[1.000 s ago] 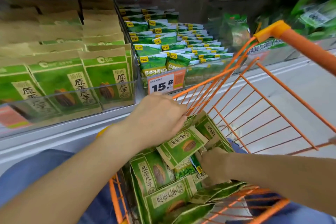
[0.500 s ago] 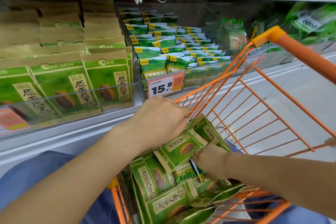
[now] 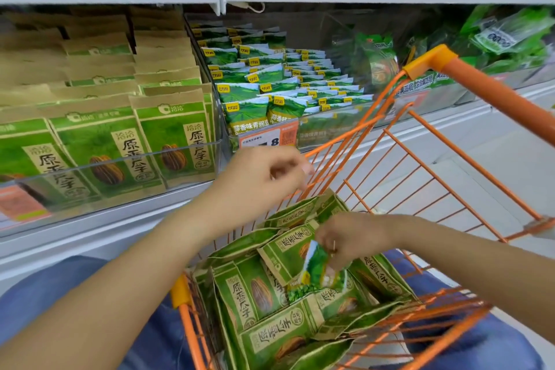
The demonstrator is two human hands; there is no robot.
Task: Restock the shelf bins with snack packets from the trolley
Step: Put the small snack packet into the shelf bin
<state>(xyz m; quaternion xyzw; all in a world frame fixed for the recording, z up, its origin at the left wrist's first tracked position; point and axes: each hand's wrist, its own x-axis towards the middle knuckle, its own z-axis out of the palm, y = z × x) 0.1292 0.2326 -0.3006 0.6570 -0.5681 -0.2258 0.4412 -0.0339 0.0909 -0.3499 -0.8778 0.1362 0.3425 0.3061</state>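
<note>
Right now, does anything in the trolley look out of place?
Yes. The right hand pinches a small glossy green pea packet among the kraft sunflower seed packets in the trolley; it matches the right shelf bin, not them.

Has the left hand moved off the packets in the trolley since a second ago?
Yes. The left hand has lifted off the sunflower seed packets and now sits higher, level with the trolley rim, covering the lower part of the price tag.

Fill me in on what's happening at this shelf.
A person is restocking from an orange trolley full of green sunflower seed packets. The right hand pinches a small green pea packet, lifted just above the pile. The left hand hovers over the trolley's edge, fingers loosely curled, holding nothing visible. The shelf bins look well filled.
</note>
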